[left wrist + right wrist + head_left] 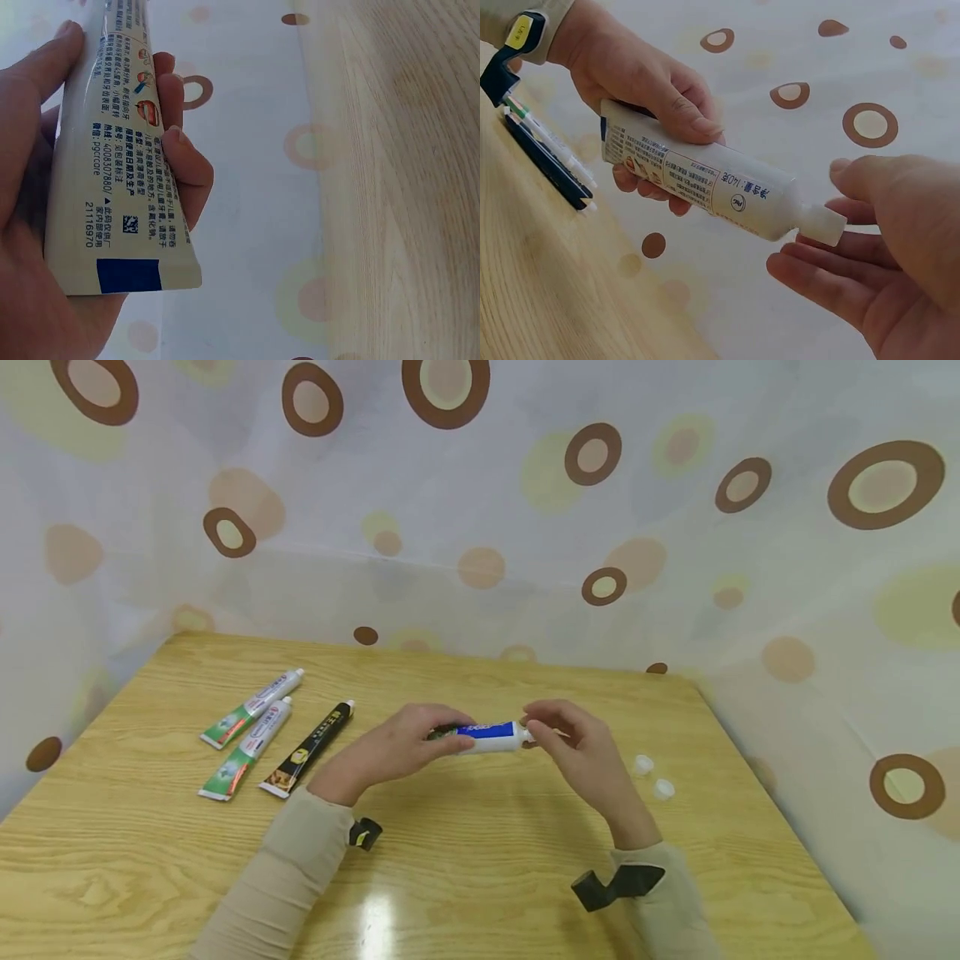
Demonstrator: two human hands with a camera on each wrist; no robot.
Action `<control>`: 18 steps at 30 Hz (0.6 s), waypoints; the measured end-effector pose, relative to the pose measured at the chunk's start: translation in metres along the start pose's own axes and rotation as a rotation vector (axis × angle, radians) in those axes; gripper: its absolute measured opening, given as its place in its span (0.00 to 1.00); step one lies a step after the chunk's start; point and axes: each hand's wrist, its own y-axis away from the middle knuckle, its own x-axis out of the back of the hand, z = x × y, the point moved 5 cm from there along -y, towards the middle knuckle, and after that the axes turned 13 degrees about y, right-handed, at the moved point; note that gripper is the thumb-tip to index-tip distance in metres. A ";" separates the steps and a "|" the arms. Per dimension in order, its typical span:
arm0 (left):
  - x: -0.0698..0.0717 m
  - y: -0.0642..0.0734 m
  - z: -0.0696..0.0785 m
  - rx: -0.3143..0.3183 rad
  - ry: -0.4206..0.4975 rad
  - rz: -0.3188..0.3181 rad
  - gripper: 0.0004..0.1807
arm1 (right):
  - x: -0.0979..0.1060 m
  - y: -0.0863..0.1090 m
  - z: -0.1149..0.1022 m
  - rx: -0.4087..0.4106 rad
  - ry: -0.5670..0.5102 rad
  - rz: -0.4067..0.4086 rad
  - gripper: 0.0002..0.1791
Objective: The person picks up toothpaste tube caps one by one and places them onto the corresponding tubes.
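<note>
My left hand grips a white and blue toothpaste tube around its body, thumb on one side and fingers on the other. Printed text and a blue mark at the flat crimped end show in the left wrist view on the tube. My right hand is at the tube's other end. In the right wrist view a white cap sits on the tube's neck. Fingers of the right hand lie behind and below this cap, and the thumb stands apart from it.
Two green and white toothpaste tubes and a black toothpaste tube lie at the left of the wooden table. Two small white caps lie right of the right hand. A patterned sheet hangs behind and at the sides.
</note>
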 end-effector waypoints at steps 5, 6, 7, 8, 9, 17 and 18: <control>0.001 0.000 0.001 -0.012 -0.016 0.022 0.23 | -0.001 -0.001 0.007 -0.111 0.011 0.014 0.10; 0.002 0.000 0.002 -0.018 -0.023 0.028 0.23 | -0.001 0.000 0.007 -0.118 0.020 0.020 0.10; 0.003 0.000 0.002 -0.024 -0.029 0.034 0.23 | 0.000 0.000 0.007 -0.118 0.023 0.025 0.09; 0.003 0.000 0.003 -0.033 -0.039 0.040 0.23 | 0.000 -0.001 0.007 -0.109 0.023 0.030 0.08; 0.004 -0.001 0.004 -0.041 -0.047 0.047 0.23 | 0.000 -0.001 0.007 -0.093 0.024 0.036 0.07; 0.007 0.002 0.005 -0.055 -0.053 0.070 0.22 | -0.002 0.000 -0.004 0.063 0.053 0.049 0.07; 0.007 0.002 0.004 -0.053 -0.048 0.069 0.21 | -0.002 0.000 -0.004 0.060 0.046 0.047 0.07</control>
